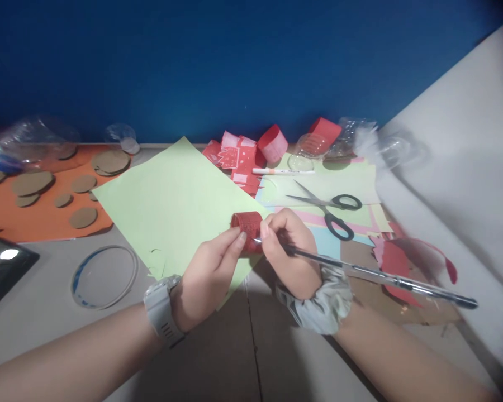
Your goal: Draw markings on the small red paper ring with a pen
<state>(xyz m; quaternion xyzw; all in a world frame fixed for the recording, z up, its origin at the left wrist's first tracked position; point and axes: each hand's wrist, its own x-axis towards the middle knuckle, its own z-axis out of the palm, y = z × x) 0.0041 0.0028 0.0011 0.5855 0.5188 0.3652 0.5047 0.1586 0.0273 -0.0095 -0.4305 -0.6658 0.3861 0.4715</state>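
Note:
My left hand (212, 276) pinches a small red roll (246, 220), which has dark marks on its side. A slim pen (356, 269) with a clear, dark-ended barrel is held in my right hand (291, 251), its tip at the roll's side. Fingers of the right hand also touch the roll's right edge. Beneath the roll lies a large light-green sheet (171, 195). Open black-handled scissors (324, 205) rest on stacked coloured paper just beyond the right hand.
Brown cardboard discs (84, 218) lie on orange paper (2, 218) at the left. A tape ring (77, 279) and a dark device (8, 268) sit nearer. Red paper pieces (245, 162), a marker (283, 171) and clear plastic pieces (310, 148) line the blue wall (235, 67).

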